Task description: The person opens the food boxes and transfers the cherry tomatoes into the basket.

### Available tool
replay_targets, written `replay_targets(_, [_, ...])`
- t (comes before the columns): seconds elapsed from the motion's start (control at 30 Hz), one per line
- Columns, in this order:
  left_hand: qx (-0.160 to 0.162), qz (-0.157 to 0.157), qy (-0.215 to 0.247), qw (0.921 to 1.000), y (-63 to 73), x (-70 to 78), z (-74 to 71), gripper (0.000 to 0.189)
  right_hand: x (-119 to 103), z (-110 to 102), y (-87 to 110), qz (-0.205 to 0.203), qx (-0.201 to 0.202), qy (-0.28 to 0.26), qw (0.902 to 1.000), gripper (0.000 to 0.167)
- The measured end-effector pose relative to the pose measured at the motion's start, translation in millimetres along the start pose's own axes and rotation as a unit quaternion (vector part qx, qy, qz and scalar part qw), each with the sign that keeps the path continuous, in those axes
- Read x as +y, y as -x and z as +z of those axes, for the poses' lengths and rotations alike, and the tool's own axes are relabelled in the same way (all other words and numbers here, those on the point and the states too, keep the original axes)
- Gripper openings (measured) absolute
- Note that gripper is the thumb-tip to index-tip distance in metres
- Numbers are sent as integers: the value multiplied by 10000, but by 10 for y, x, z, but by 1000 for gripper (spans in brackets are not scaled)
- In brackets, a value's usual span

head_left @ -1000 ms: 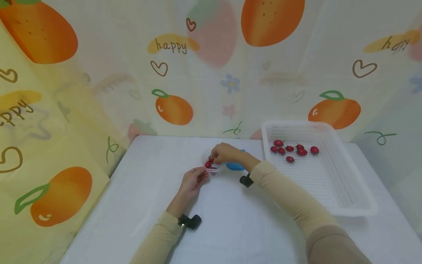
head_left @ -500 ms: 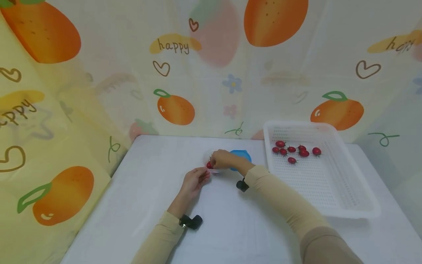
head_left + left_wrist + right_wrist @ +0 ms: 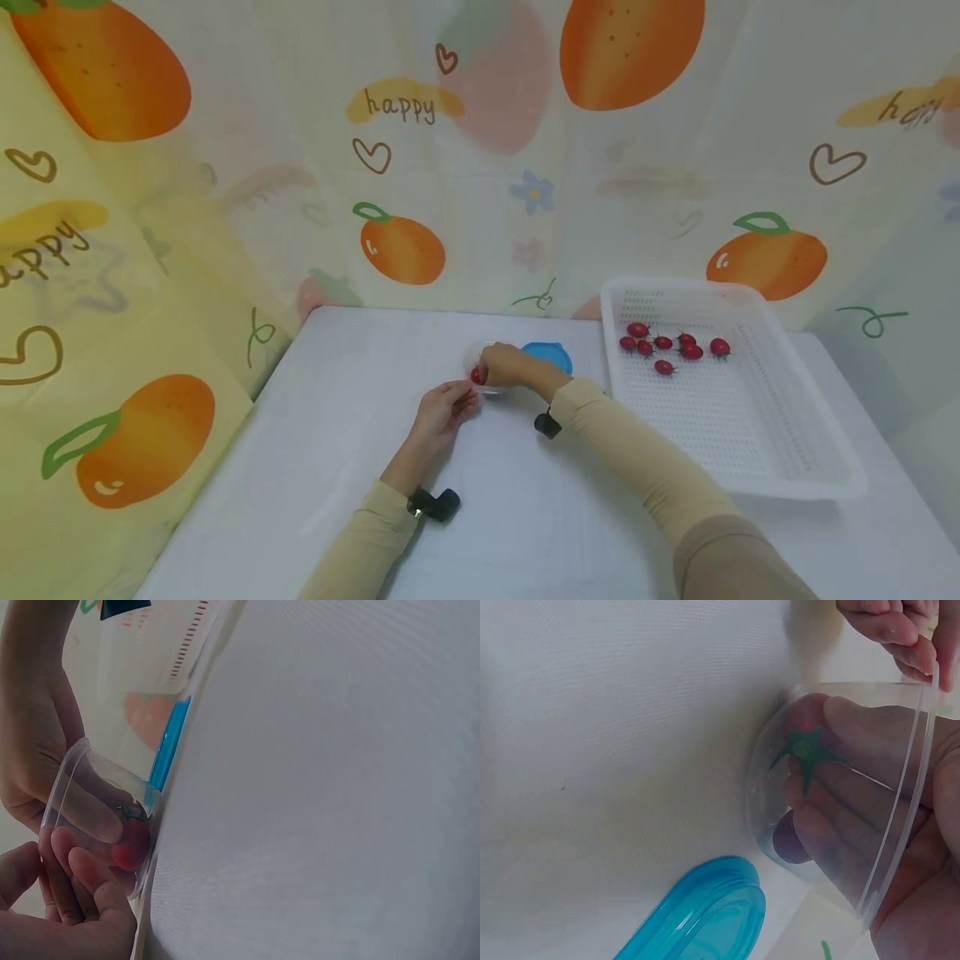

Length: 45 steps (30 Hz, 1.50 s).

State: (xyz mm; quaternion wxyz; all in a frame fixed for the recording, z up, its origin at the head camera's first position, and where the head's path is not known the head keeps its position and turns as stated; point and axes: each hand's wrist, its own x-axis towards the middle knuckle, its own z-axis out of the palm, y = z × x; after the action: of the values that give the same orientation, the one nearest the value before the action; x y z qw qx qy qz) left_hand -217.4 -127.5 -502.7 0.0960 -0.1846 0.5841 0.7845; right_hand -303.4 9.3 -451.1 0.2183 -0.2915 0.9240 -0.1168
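Observation:
A clear plastic bowl (image 3: 763,791) stands on the white table with cherry tomatoes inside. My left hand (image 3: 441,415) pinches its rim at the near left side. Reaching over the rim, my right hand (image 3: 508,365) has its fingers down in the bowl. Through the clear wall in the right wrist view, thumb and fingers hold a cherry tomato (image 3: 804,712) with a green star-shaped stem. Another dark red tomato (image 3: 789,840) lies below those fingers. From the left wrist side, a red tomato (image 3: 132,844) shows close to the bowl's bottom. The right hand hides most of the contents in the head view.
Just right of the bowl lies a blue lid (image 3: 553,356), partly behind the right wrist. A white perforated basket (image 3: 813,417) stands at the table's right, with several cherry tomatoes (image 3: 663,342) toward its back. A printed curtain (image 3: 465,250) hangs behind the table.
My right hand has gone lower into the bowl and covers more of the tomatoes. More of the blue lid shows now. The left hand has stayed at the rim.

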Motion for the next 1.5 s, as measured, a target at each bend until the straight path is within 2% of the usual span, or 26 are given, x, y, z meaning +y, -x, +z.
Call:
replay_targets(0.57, [85,52,-78,9999,-5,8,4,31,-33,-77,51,154,148,-185,9996,11])
replay_targets(0.8, [135,21,-29,9999,-1,10,20,30,20,-206,135,-132,351,-149,9992,6])
replay_targets(0.93, [149,9,-7,9999,-12,4,25,30,80,-300,206,-182,377,-304,9987,6])
replay_targets(1.17, [165,-62,-59,9998,-15,4,29,32,142,-451,333,-348,416,-247,9982,14])
replay_targets(1.5, [170,-117,-126,9997,-8,1,27,34,240,-665,551,-534,807,-387,9946,22])
